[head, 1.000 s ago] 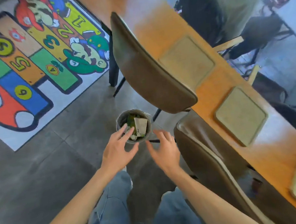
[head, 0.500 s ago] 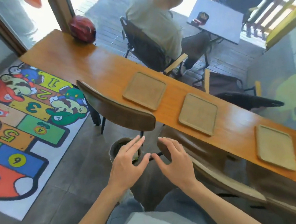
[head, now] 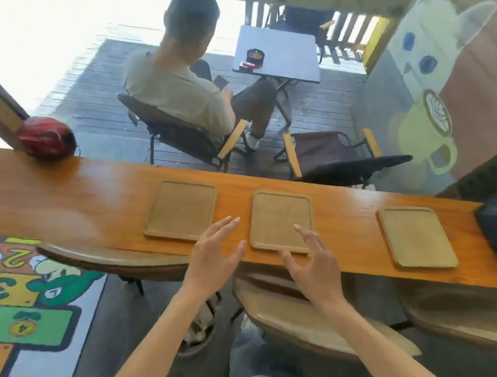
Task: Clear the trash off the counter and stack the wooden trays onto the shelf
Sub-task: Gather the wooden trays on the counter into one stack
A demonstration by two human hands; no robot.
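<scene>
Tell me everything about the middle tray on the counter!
The middle tray is pale wood, nearly square, with rounded corners and a low raised rim. It is empty and lies flat on the orange-brown counter, near its front edge, between two matching trays. The right hand is spread over its near right corner; actual contact is unclear. The left hand hovers just to its left.

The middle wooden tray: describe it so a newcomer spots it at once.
On the long orange counter lie three flat wooden trays in a row. The middle tray lies between the open left hand and right hand, whose fingers overlap its near edge.
</scene>
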